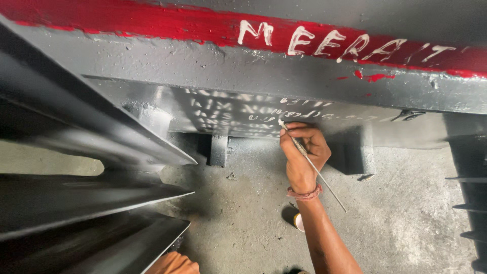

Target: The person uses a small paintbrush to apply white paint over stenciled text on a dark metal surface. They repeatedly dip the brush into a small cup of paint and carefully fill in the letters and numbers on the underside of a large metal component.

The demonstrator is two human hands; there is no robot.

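Grey-painted steel fills the view: a heavy machine body with a red band along its top edge and white hand-lettering on both the band and the shaded panel below. The right hand is closed in a pen-like pinch around a thin brush, its long handle slanting down past the wrist and its white-tipped end touching the panel at the end of a line of small white writing. The left hand shows only in part at the bottom edge, beside the lowest fin; whether it holds anything cannot be told. The step in hand looks like lettering the panel in white paint, with several rows already down and the current row in progress. The next stroke would call for a steady wrist, a light touch to keep the thin characters even, and probably a fresh dip once the tip runs dry. Counted: one brush, two hands, one small paint cup on the concrete floor partly hidden behind the forearm, three dark metal fins on the left, more fin edges at the far right, and one reddish thread band on the right wrist.
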